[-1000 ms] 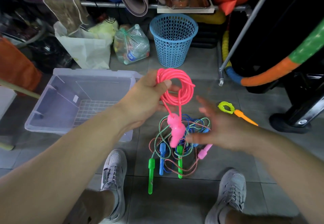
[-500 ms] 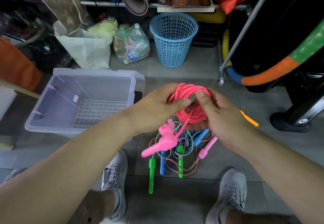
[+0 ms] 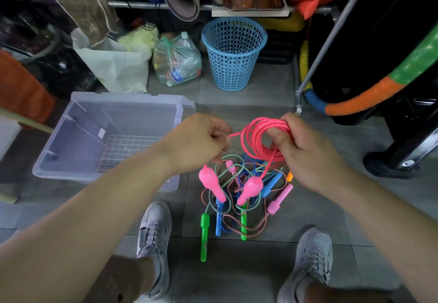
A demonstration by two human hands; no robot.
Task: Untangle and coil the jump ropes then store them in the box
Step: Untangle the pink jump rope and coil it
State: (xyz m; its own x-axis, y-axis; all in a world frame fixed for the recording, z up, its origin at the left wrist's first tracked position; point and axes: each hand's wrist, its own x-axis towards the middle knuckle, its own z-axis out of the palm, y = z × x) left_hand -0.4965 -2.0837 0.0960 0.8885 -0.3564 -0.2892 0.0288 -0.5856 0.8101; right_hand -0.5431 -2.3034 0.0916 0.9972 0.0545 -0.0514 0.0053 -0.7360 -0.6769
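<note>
A coiled pink jump rope point(image 3: 260, 136) hangs in the air above the floor. My right hand point(image 3: 305, 153) grips the coil with thumb and curled fingers. My left hand point(image 3: 201, 141) pinches a strand of the same rope that runs out of the coil. Its two pink handles point(image 3: 212, 183) dangle below the hands. Under them on the tiles lies a tangle of other jump ropes point(image 3: 239, 198) with green, blue and pink handles. The clear plastic box point(image 3: 78, 172) sits open on the floor at the left.
A blue mesh basket point(image 3: 233, 51), a bag of bottles point(image 3: 176, 63) and a white bag point(image 3: 116, 65) stand behind. A metal rack pole point(image 3: 327, 41) and padded hoop point(image 3: 369, 94) are at the right. My two shoes point(image 3: 155, 231) flank the tangle.
The coil has passed from my left hand to my right hand. My left hand now pinches a loose strand, and the second pink handle has dropped free.
</note>
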